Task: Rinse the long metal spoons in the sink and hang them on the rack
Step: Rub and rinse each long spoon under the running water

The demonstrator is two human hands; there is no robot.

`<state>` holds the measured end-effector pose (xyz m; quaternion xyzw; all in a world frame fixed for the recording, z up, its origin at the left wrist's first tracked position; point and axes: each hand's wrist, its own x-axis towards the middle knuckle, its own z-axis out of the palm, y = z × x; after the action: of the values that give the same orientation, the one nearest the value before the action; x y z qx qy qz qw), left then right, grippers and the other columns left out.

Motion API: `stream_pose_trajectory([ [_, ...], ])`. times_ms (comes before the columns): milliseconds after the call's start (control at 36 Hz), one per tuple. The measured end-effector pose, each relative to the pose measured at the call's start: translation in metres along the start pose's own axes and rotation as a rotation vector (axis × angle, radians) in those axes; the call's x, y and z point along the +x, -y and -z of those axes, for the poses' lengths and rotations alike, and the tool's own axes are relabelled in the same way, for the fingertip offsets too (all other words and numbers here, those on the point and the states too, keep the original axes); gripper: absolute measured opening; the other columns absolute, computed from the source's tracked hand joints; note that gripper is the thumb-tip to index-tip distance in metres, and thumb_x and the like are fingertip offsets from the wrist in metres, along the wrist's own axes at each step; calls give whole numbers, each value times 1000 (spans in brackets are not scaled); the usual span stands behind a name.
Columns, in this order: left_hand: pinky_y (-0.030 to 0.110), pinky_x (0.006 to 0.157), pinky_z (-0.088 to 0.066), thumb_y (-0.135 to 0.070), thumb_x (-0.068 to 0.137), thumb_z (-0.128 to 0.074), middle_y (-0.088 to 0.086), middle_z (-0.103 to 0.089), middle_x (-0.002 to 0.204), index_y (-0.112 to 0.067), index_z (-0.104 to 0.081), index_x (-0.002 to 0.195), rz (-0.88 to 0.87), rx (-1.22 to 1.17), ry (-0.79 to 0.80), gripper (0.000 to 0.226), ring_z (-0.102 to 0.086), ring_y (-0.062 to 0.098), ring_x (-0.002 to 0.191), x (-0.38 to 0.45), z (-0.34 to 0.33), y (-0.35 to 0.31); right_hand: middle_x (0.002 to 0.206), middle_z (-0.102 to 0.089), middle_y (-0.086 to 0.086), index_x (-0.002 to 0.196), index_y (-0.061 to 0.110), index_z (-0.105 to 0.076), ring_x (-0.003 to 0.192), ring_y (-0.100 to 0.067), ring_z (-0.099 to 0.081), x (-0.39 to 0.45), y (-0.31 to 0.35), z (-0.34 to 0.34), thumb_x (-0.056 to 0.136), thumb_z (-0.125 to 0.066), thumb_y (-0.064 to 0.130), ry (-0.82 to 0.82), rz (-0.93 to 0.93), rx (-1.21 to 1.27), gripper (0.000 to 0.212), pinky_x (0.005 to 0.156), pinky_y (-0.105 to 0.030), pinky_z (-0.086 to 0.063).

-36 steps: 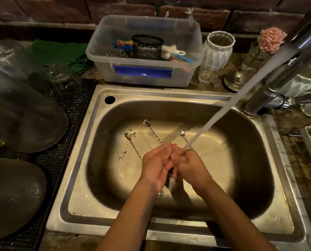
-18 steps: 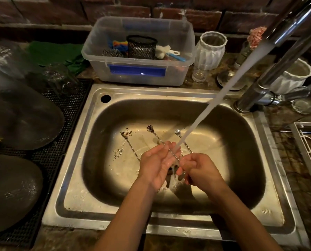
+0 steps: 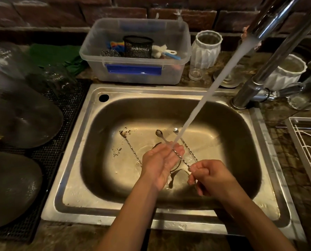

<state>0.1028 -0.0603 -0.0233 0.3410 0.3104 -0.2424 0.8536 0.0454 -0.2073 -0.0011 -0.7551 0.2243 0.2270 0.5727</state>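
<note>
Three long twisted-stem metal spoons are in the steel sink (image 3: 73,180). My right hand (image 3: 208,175) is shut on the handle end of one spoon (image 3: 182,159). Its stem runs up-left across the curled fingers of my left hand (image 3: 160,163), and its bowl sticks out beyond them. Water from the tap (image 3: 254,82) falls in a slanted stream onto that stem at my left fingertips. A second spoon (image 3: 176,130) lies on the sink floor just right of the stream. A third spoon (image 3: 123,134), with dark crumbs on its bowl, lies to the left.
A white wire rack (image 3: 309,147) sits at the right edge of the counter. Behind the sink stand a clear plastic tub (image 3: 133,75) of cleaning tools, white ribbed vases (image 3: 206,49) and glasses. Large glass lids (image 3: 22,116) rest on a black mat at the left. Crumbs dot the sink floor.
My hands have drawn apart: the right hand slid down toward the handle end while the left stayed under the stream. The spoon's bowl looks cleaner than before.
</note>
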Motion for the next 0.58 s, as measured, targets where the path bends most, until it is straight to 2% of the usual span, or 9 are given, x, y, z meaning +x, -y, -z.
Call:
stream_pose_trajectory([
  [111,39,69,-63,10,93,-53,27,-73,91,14,-59,112,4,-13,-43,19,-76,31,77,0,-2,4,55,-67,0,90,0,-64,42,-14,-50,-9,-5,4,101,-49,7,-4,-15,-23,20,40,-18,-37],
  [222,35,63,-62,11,92,-55,27,-72,92,14,-61,108,3,-10,-62,18,-76,30,74,-5,-4,9,69,-74,-9,91,2,-64,42,-15,-52,-15,-6,7,101,-51,11,-6,-31,-27,19,38,-20,-37],
  [361,36,66,-63,12,92,-54,32,-69,103,16,-61,110,-4,3,-60,20,-75,31,76,-9,-6,10,71,-74,-11,93,1,-64,40,-15,-52,-24,-7,11,101,-53,13,-5,-47,11,18,42,-23,-42],
  [444,39,69,-63,12,90,-55,35,-66,110,18,-60,113,-10,6,-57,23,-74,32,79,-11,-6,10,62,-72,-7,89,-1,-65,37,-13,-50,-30,-4,15,102,-52,12,13,-29,-11,22,38,-19,-37],
  [528,39,72,-63,11,91,-56,32,-70,104,15,-64,106,-10,23,-47,18,-75,31,79,-14,-4,10,54,-68,-2,87,-3,-66,34,-11,-45,-35,-3,18,102,-51,10,43,-38,-14,25,36,-17,-33],
  [583,35,66,-63,9,90,-57,28,-72,97,13,-66,101,-21,44,-44,15,-75,29,76,-16,-3,10,60,-71,-5,89,-3,-66,36,-13,-45,-38,-2,19,103,-49,9,68,-51,-11,25,36,-19,-34],
])
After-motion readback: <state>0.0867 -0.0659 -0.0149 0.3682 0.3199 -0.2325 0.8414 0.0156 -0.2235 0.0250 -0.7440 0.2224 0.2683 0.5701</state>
